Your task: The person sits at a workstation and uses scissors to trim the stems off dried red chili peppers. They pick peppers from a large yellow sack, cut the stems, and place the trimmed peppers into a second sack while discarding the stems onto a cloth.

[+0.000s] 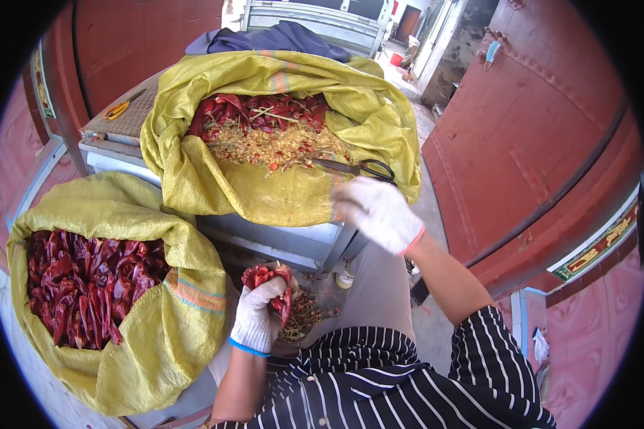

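Left fingers (pixel 270 289): curled round red peppers (pixel 257 274) | right fingers (pixel 347 201): blurred, cannot tell | leftward, filled sack (pixel 157 336): apparently done | beyond, open sack (pixel 265 200): pods (pixel 229 111) seemingly left, among clippings (pixel 261 146)

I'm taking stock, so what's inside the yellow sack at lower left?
Dark red dried peppers show in the open mouth of the sack; whatever lies beneath that top layer is covered.

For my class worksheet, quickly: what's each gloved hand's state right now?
Left hand: closed, holding red chili peppers.
Right hand: blurred, near the scissors; open or closed cannot be told.
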Motion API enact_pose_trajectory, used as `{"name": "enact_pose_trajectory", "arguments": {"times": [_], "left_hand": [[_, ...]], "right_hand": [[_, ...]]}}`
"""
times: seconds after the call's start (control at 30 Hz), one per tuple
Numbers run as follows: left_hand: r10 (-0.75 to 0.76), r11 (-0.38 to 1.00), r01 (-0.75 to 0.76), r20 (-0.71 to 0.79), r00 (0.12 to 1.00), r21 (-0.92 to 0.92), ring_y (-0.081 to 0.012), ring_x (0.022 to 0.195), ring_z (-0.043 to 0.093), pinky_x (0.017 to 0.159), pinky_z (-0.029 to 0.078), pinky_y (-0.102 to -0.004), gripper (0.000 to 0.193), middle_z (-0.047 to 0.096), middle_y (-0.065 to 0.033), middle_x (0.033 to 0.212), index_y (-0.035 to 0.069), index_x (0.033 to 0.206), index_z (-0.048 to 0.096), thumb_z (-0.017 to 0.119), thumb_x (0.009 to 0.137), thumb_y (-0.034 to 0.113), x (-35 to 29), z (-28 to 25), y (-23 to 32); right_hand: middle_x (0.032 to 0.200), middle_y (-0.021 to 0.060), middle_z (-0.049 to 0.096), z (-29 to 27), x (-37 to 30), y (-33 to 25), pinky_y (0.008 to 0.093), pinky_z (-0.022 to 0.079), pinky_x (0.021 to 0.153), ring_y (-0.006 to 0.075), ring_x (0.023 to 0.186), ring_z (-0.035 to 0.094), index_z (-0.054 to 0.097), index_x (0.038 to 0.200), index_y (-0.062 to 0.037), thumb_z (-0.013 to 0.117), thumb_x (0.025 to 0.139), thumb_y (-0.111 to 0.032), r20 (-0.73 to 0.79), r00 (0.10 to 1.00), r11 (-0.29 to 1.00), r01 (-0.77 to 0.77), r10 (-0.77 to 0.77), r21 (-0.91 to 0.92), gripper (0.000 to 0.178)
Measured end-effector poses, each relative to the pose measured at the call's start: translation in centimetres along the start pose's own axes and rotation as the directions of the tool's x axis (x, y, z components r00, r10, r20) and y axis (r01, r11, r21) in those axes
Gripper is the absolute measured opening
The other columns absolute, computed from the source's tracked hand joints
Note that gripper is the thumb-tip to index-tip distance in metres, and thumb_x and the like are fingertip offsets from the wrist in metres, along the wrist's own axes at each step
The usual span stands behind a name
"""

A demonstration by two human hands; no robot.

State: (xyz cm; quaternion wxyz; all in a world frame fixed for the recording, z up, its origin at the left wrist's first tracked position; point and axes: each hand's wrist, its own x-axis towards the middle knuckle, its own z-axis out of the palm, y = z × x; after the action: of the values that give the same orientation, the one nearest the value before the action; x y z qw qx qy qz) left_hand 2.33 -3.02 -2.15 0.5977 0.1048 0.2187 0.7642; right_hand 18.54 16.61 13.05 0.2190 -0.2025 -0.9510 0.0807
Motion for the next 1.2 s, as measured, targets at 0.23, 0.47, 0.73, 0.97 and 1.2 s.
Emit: {"name": "enact_pose_trajectory", "arguments": {"times": [0.23, 0.47, 0.73, 0.97, 1.2], "left_hand": [[0.062, 0.997, -0.058, 0.074, 0.995, -0.058, -0.0254, 0.082, 0.067, 0.075, 0.056, -0.0379, 0.03, 0.066, -0.0108, 0.092, 0.003, 0.107, 0.061, 0.076, 0.081, 0.008, 0.6, 0.2, -0.4], [0.043, 0.998, -0.046, 0.063, 0.997, 0.038, -0.0256, 0.08, 0.066, 0.074, 0.059, -0.0446, 0.028, 0.065, -0.0114, 0.091, 0.002, 0.106, 0.063, 0.074, 0.08, 0.006, 0.5, -0.3, 0.1], [0.047, 0.997, -0.053, 0.086, 0.995, 0.059, -0.0226, 0.075, 0.063, 0.067, 0.054, -0.0368, 0.026, 0.066, -0.0113, 0.089, 0.001, 0.101, 0.065, 0.073, 0.077, 0.006, 0.9, -0.7, 0.7], [0.124, 0.96, -0.126, 0.023, 0.992, 0.249, -0.016, 0.074, 0.064, 0.068, 0.053, -0.0297, 0.023, 0.068, -0.0066, 0.085, 0.001, 0.098, 0.067, 0.072, 0.076, 0.0, 0.5, -0.5, 0.6], [0.184, 0.87, -0.162, -0.001, 0.983, 0.466, -0.0115, 0.077, 0.064, 0.071, 0.051, -0.0255, 0.025, 0.069, -0.0028, 0.086, 0.0, 0.099, 0.068, 0.074, 0.074, -0.003, 0.5, -0.2, 0.6]], "right_hand": [[0.106, 0.0212, 0.069, -1.9, 0.8, 10.4, 0.047, 0.053, 0.087, 0.0391, 0.101, 0.067, 0.067, 0.108, -0.0053, 0.064, 0.087, -0.027, 0.164, 0.933, 0.858, -0.212, 0.32, -0.468, 0.03], [0.1, 0.026, 0.07, -2.7, 2.8, 11.1, 0.0479, 0.052, 0.086, 0.0421, 0.099, 0.067, 0.065, 0.107, -0.0006, 0.065, 0.079, -0.026, 0.327, 0.841, 0.818, -0.21, 0.43, -0.536, 0.038], [0.097, 0.025, 0.07, -6.1, -1.2, 8.9, 0.0486, 0.054, 0.082, 0.0436, 0.095, 0.067, 0.057, 0.114, -0.0017, 0.067, 0.081, -0.022, 0.059, 0.878, 0.831, -0.426, 0.476, -0.358, 0.04], [0.086, 0.0185, 0.07, -2.4, -6.9, -1.3, 0.0462, 0.055, 0.074, 0.0388, 0.084, 0.069, 0.06, 0.11, -0.0064, 0.074, 0.079, -0.034, 0.266, 0.945, 0.978, -0.155, 0.189, -0.143, 0.044], [0.083, 0.0155, 0.071, 0.3, -7.9, -5.2, 0.0456, 0.056, 0.069, 0.0356, 0.077, 0.07, 0.062, 0.107, -0.0094, 0.071, 0.081, -0.048, 0.449, 0.866, 0.959, -0.106, 0.219, -0.264, 0.047]]}}
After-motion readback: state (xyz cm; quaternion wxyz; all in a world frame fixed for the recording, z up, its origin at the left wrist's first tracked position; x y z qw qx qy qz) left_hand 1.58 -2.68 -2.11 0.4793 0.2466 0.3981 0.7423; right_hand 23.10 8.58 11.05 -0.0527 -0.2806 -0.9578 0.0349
